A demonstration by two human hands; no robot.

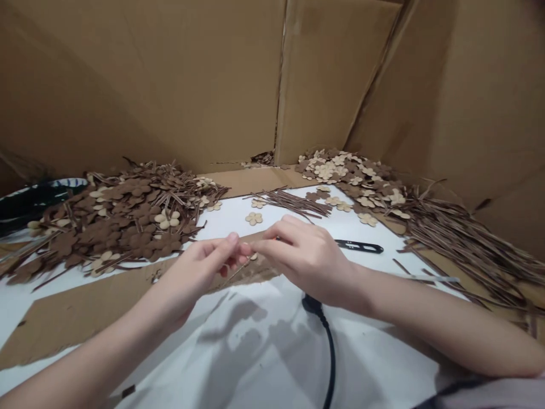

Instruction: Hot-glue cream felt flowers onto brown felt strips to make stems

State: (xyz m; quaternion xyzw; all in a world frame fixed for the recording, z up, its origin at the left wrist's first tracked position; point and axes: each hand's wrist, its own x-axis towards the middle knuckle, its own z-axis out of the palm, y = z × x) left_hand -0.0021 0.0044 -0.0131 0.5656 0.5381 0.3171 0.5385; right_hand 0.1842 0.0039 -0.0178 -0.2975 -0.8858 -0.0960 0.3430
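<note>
The left hand [213, 255] is slanting up from the lower left, thumb and fingers bunching close; the right hand [304, 255] is arching opposite, its curled fingertips hovering beside the left's. Whether either grip is clamping anything, I cannot tell. A cream flower [254, 218] is lying just beyond them. A left heap [136, 221] and a right heap [340, 167] are hemming the far sides; white tabletop [170, 380] is stretching nearer, a black cable [331, 352] crossing it. Cardboard walls [170, 79] are standing behind.
</note>
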